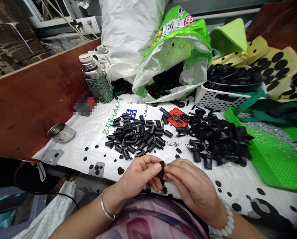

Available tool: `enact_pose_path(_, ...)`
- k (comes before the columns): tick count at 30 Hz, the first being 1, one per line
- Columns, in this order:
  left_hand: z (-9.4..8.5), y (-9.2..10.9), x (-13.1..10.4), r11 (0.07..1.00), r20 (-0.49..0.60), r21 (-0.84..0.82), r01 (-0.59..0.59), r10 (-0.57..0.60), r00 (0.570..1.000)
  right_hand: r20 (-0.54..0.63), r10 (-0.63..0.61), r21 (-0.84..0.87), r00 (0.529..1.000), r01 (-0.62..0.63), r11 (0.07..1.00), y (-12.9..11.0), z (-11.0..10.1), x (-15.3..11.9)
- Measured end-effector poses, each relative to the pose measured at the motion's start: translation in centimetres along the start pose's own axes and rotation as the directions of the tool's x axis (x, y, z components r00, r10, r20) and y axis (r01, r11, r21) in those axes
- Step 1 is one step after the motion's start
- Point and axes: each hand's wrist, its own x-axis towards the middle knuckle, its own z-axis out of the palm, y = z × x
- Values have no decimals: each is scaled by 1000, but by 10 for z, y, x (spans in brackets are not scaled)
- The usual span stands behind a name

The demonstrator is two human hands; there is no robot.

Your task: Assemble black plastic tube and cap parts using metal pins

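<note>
My left hand (145,172) is closed on a small black plastic part (161,168), pinched between thumb and fingers near the table's front edge. Against the same part, the fingertips of my right hand (192,181) are pinched together; whatever tiny thing they may grip is hidden. Just beyond my hands lies a loose pile of black ribbed plastic caps (138,134). To the right spreads a bigger heap of black plastic parts (213,136), some with bits of metal showing.
A green perforated tray (275,166) holding silvery pieces stands at right. Behind are a white basket (208,99) under a bowl of black parts, an open green-and-white bag (141,83) and a thermos (95,79). A metal cup (61,132) sits by the wooden board (39,93) at left.
</note>
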Motion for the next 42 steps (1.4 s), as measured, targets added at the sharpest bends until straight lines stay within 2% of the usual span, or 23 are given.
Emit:
enact_pose_path(4, 1, -4, 0, 995, -29, 94, -44, 47, 998, -25, 106, 42, 994, -105, 994, 0, 6, 0)
enact_pose_path(7, 0, -7, 1, 992, -33, 116, -40, 44, 998, -21, 100, 68, 995, -99, 993, 1, 8, -1)
enact_pose_path(11, -2, -4, 1, 986, 19, 166, -17, 14, 1000, 18, 104, 96, 994, -105, 990, 1, 4, 0)
enact_pose_path(15, -4, 7, -6, 944, 85, 323, -66, 40, 996, 42, 256, 166, 966, -259, 951, 3, -3, 3)
enact_pose_path(17, -4, 13, -9, 870, 143, 473, -141, 82, 986, 85, 318, 199, 944, -329, 923, 3, -4, 4)
enact_pose_path(20, -5, 17, -11, 604, 188, 752, -264, 188, 964, 145, 318, 198, 937, -343, 918, 2, -4, 3)
enact_pose_path(22, -7, 17, -11, 473, 204, 832, -291, 227, 952, 150, 279, 164, 949, -302, 939, 0, -4, 3)
enact_pose_path(23, -7, 17, -11, 467, 209, 834, -295, 227, 951, 147, 249, 137, 957, -269, 953, 0, -5, 2)
enact_pose_path(26, -9, 14, -11, 562, 209, 773, -293, 211, 955, 198, 132, 49, 971, -144, 988, 2, -10, 3)
enact_pose_path(28, -10, 14, -11, 614, 206, 734, -292, 209, 956, 279, 72, 40, 958, -86, 995, 5, -13, 6)
enact_pose_path(30, -9, 13, -11, 640, 204, 712, -291, 208, 957, 317, 50, 80, 947, -79, 994, 7, -14, 10)
enact_pose_path(33, -9, 14, -11, 678, 196, 685, -267, 182, 964, 289, 65, 121, 955, -104, 987, 6, -14, 15)
enact_pose_path(36, -8, 12, -11, 694, 193, 671, -263, 178, 965, 245, 100, 66, 964, -120, 991, 0, -13, 17)
enact_pose_path(42, -7, 3, -8, 628, 190, 692, -356, 318, 929, 71, 145, -112, 987, -137, 984, -11, -2, 13)
